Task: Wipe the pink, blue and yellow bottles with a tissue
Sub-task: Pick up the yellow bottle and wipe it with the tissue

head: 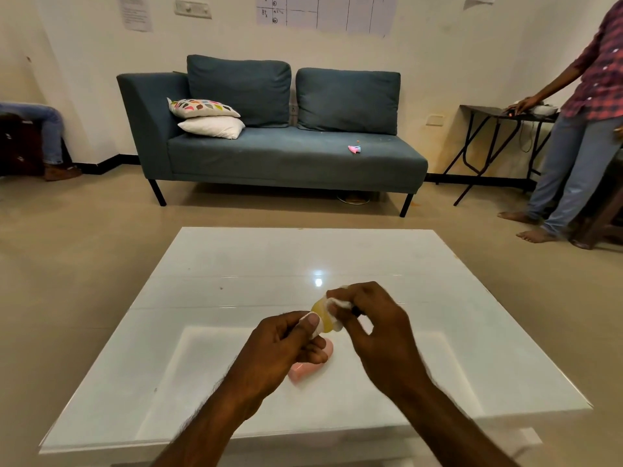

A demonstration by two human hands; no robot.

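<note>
Worktop (236,264): white, glossy, square, low; a ceiling light glints on it beyond the hands. It stands on a beige tiled floor (84,257).

Yellow bottle (324,319): held up above the worktop's near half, between both hands. Left hand (286,345) grips its lower end, thumb pressed over a white part there. Right hand (367,328) is closed around a white tissue (337,302), which it presses against the bottle's upper side.

Pink bottle (308,367): lying on its side on the worktop, directly beneath the left hand and partly hidden by it.

Blue bottle: not seen.

Beyond the worktop: a blue-grey sofa (276,153) against a cream wall, carrying a patterned cushion (202,107) stacked on a white cushion (212,127) at its left end, and a small pink item (354,149) on its seat. Right of the sofa, a dark folding table (488,112); a barefoot person in a checked shirt (586,129) leans a hand on it. Left of the sofa, a seated person's leg (50,136). Paper sheets (323,11) are on the wall.
</note>
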